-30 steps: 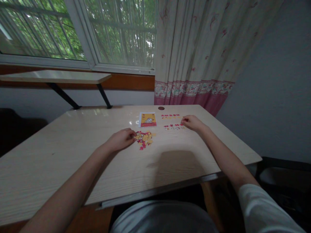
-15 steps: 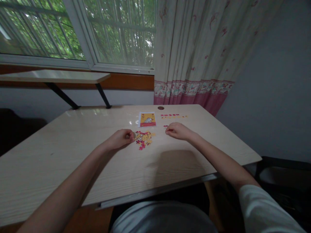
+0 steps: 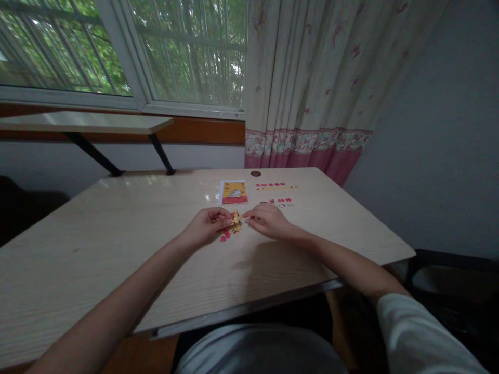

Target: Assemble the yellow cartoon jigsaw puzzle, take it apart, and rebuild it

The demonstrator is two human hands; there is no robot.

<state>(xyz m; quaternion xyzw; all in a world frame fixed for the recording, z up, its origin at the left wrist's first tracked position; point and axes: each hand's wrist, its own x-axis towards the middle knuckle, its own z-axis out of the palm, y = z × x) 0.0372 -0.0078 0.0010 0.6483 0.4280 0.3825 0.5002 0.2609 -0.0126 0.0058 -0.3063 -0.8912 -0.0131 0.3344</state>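
Note:
Jigsaw puzzle pieces (image 3: 226,237), red and yellow, lie in a loose pile on the desk, partly covered by my hands. My left hand (image 3: 210,226) is over the pile's left side, thumb and forefinger closed on a yellow puzzle piece (image 3: 235,219). From the right, my right hand (image 3: 268,221) reaches in with fingers pinched close to that piece; whatever is between its fingertips is too small to make out. Just beyond the hands lies a picture card (image 3: 234,192) showing a white animal on yellow and red.
Sorted pieces lie in rows at the right: a red row (image 3: 270,185) at the back, yellow ones below it, and another red group (image 3: 283,200) nearer my right hand. A round cable hole (image 3: 255,173) and a raised shelf (image 3: 89,122) are at the desk's far side.
My right hand has moved left from the sorted rows to the pile, uncovering red and pale pieces. My left hand has shifted right over the pile and now holds a yellow piece.

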